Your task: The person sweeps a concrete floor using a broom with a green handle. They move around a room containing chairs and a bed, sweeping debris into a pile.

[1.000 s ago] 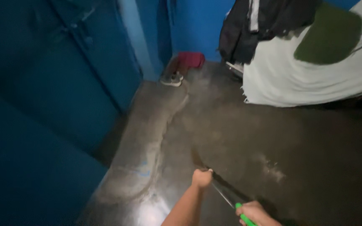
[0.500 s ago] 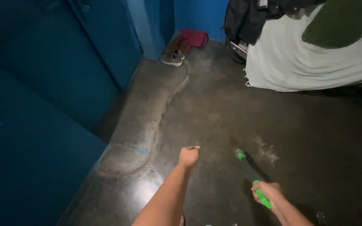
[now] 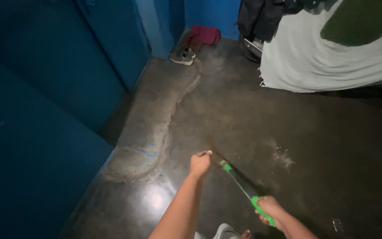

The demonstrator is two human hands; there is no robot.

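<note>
My right hand [image 3: 268, 209] grips the green handle of a broom [image 3: 239, 180] whose dark shaft runs up and left to a blurred brush head low over the dark concrete floor. My left hand [image 3: 200, 163] is held out in front with its fingers curled into a loose fist, just left of the broom's green collar. Nothing shows in that hand. A patch of pale dust [image 3: 281, 156] lies on the floor to the right of the broom.
Blue walls and a blue door [image 3: 67, 75] close the left side. A pair of grey shoes [image 3: 182, 56] and a red cloth [image 3: 205, 34] sit in the far corner. A bed with a pale sheet [image 3: 328, 62] and dark clothes fills the upper right.
The broom head has swung left across the floor toward my left hand, and my right hand has dropped slightly lower in view. The left fist has hardly moved.
</note>
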